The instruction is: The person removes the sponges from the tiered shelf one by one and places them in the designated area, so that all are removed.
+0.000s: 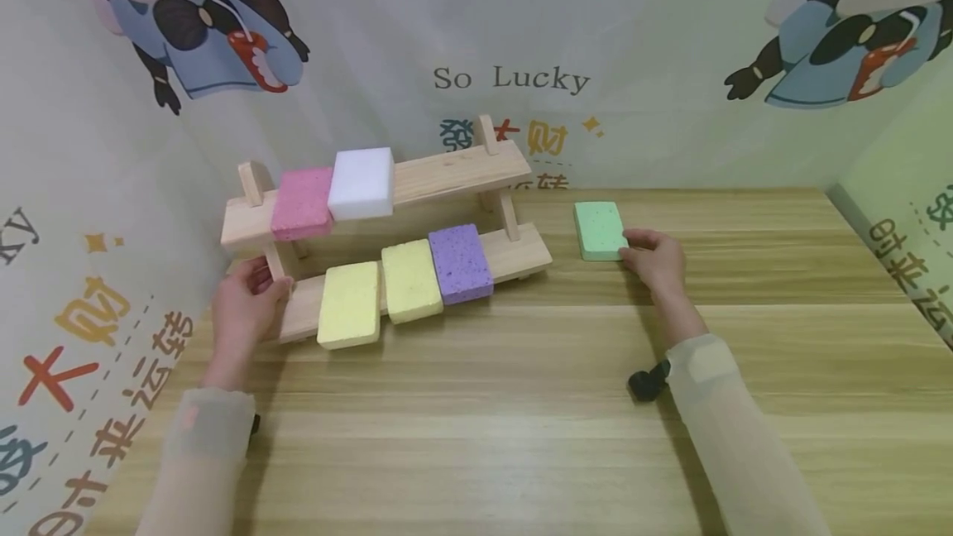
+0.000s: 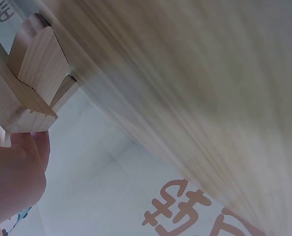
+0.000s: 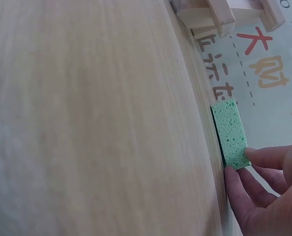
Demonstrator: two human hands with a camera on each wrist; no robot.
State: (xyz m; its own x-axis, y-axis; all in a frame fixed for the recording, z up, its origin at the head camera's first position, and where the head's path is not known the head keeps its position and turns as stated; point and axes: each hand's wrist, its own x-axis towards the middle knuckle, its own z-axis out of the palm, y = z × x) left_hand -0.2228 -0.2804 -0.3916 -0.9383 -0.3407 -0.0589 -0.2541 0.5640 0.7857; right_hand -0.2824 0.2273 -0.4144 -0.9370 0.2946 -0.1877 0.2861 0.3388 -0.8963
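A two-tier wooden rack point(image 1: 462, 172) stands on the table, its left end gripped by my left hand point(image 1: 246, 304) at the upright between the tiers. In the left wrist view, the fingers point(image 2: 25, 152) are curled at the rack's end. A pink sponge point(image 1: 302, 203) and a white sponge point(image 1: 362, 183) lie side by side on the upper tier. Two yellow sponges and a purple sponge point(image 1: 461, 264) rest on the lower one. Right of the rack, my right hand point(image 1: 658, 263) pinches the green sponge point(image 1: 599, 231) by its lower right corner, close over the table.
The pale wood-grain table point(image 1: 521, 428) spreads in front of the rack. A printed cloth backdrop point(image 1: 640, 31) rises behind it and along both sides. A small black device point(image 1: 646, 385) sits at the right wrist.
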